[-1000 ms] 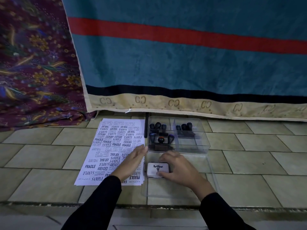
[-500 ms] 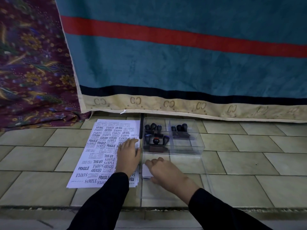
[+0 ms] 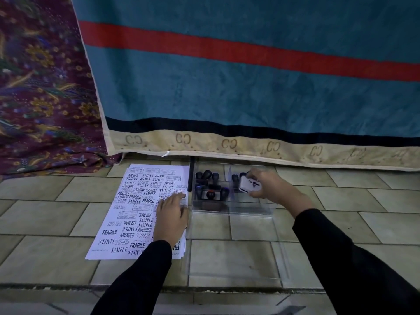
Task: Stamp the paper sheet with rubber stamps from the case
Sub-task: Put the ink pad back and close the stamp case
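A white paper sheet, covered with black stamped words, lies on the tiled floor. My left hand rests flat on its right side, fingers straight. To the right stands a clear plastic case with several black-handled rubber stamps in its left compartment. My right hand grips a white Artline ink pad and holds it tilted over the case's right compartment. The case's clear lid lies open flat on the floor toward me.
A teal blanket with a red stripe and a beige hem hangs just behind the case. A purple floral cloth hangs at the left. A thin black stick lies between paper and case. A floor step edge runs near me.
My right hand picked the ink pad up off the open lid and carried it up and away to over the case's right compartment. My left hand stayed on the paper.
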